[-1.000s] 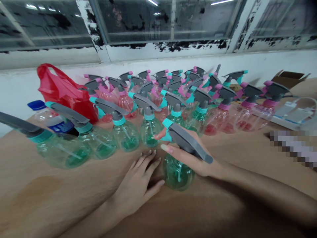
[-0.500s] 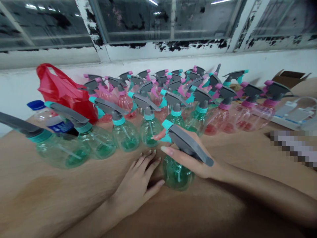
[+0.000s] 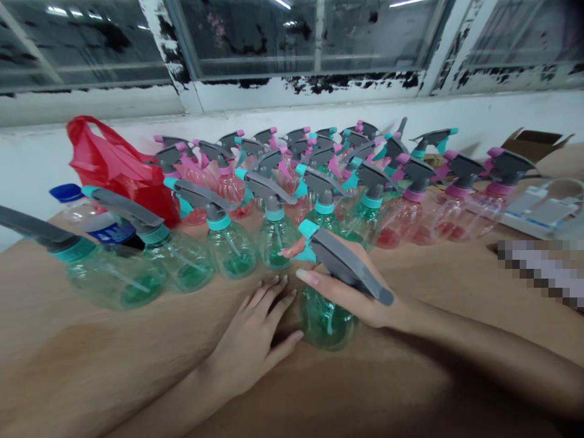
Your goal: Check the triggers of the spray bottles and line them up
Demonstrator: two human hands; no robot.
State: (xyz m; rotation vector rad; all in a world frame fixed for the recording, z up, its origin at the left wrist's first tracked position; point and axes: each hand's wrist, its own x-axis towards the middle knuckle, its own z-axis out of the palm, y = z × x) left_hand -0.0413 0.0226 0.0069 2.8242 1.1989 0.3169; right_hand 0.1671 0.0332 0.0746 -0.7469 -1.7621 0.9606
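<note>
One green spray bottle [image 3: 329, 328] in right grip [image 3: 353, 298], one red bag [image 3: 119, 167] beyond

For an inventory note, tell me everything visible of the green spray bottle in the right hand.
The green spray bottle has a rounded, see-through, plastic-looking body with a pale tube inside. Its grey spray head has a turquoise nozzle and trigger. It appears to rest upright on the brown tabletop, nozzle pointing forward and left. The right hand grips it below the head, hiding its neck. The left hand lies alongside; whether its thumb touches the bottle is unclear.
</note>
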